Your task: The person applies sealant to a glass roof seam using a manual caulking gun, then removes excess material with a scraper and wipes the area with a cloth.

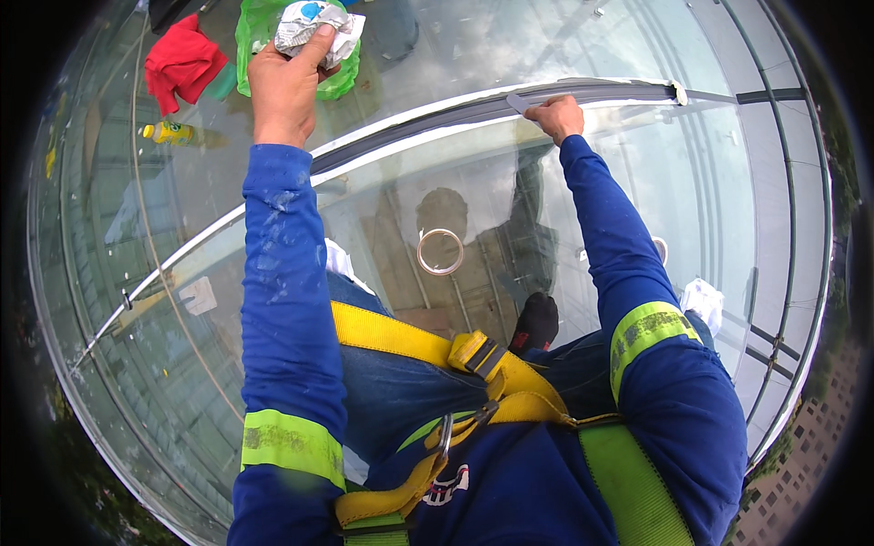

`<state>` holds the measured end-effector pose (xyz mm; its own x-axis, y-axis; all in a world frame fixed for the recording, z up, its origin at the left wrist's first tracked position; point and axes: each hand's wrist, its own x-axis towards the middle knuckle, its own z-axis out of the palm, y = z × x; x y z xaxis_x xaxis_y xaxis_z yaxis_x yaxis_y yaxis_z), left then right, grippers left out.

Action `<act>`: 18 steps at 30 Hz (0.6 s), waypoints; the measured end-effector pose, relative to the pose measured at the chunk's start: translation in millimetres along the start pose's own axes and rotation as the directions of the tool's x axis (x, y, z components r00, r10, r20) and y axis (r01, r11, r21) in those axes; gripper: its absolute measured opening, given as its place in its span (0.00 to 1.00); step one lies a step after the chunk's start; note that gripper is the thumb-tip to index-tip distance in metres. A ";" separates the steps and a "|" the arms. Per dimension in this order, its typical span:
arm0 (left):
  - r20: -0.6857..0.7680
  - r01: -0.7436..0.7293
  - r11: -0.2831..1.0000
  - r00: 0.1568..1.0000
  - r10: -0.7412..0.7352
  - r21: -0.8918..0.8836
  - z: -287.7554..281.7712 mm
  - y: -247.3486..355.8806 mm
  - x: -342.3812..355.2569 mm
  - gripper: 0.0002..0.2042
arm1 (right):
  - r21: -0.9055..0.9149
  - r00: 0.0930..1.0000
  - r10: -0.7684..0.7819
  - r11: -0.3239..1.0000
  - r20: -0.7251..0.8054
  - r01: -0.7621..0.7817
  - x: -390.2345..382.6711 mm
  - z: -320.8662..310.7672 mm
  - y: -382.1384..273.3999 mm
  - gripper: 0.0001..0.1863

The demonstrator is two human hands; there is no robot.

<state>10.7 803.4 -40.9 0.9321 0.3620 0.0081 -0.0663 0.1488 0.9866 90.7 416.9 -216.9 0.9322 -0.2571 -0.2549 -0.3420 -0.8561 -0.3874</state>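
My left hand is closed around a crumpled sheet of printed paper with a blue patch, held over a green plastic bag. Farther right, my right hand pinches a small flat grey scraper blade. Its tip lies at the dark grey sealant joint, which curves across the glass between two strips of white masking tape. At the joint's right end sits a small whitish lump.
Between my legs a roll of tape lies on the glass panel. At the far left are a red cloth, a yellow bottle and a long thin rope. Crumpled white paper rests by my right knee. A yellow harness strap crosses my lap.
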 end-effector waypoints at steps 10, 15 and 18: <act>0.232 0.034 0.994 0.971 -0.058 0.105 47.8 -36.5 -28.4 0.12 | 0.001 0.998 0.063 0.998 -0.010 -0.063 3.6 -18.3 11.8 0.21; 0.469 -0.068 0.815 0.844 -0.261 0.575 94.5 -80.3 -64.7 0.14 | 0.007 0.997 0.072 0.997 0.007 -0.072 10.7 -20.7 17.4 0.21; 0.553 -0.103 0.707 0.706 -0.443 0.699 136.9 -100.5 -96.2 0.14 | -0.005 0.997 0.082 0.997 -0.014 -0.082 20.0 -26.5 32.9 0.21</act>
<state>-23.6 627.6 -118.6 0.8839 -0.3189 -0.3420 0.1060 -0.5757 0.8108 101.3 371.7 -211.3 0.9026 -0.3328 -0.2730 -0.4167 -0.8345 -0.3604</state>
